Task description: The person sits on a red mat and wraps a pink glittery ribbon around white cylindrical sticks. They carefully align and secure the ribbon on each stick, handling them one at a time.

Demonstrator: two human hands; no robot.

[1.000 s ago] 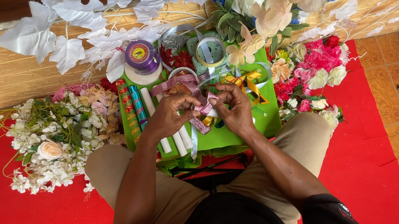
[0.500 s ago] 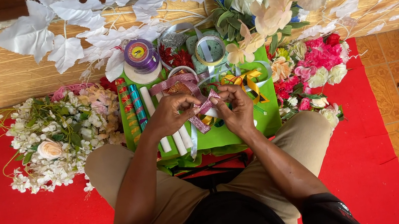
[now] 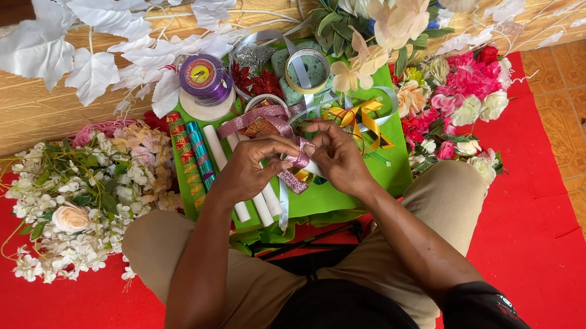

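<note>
While I sit over the green tray (image 3: 327, 197), my left hand (image 3: 252, 168) and right hand (image 3: 337, 155) both pinch the sparkly pink ribbon (image 3: 298, 162) tight.

— The tray (image 3: 385, 175) is bright green; the cloth (image 3: 543, 229) under it is plain red.
— And on the tray?
— A glittery pink ribbon (image 3: 295, 179), a yellow bow (image 3: 356, 115), a purple spool (image 3: 205, 79), white sticks (image 3: 221, 159), red and teal foil rolls (image 3: 191, 163).
— Left of the tray?
— White and peach flowers (image 3: 72, 205); right, pink and cream ones (image 3: 461, 93).
</note>
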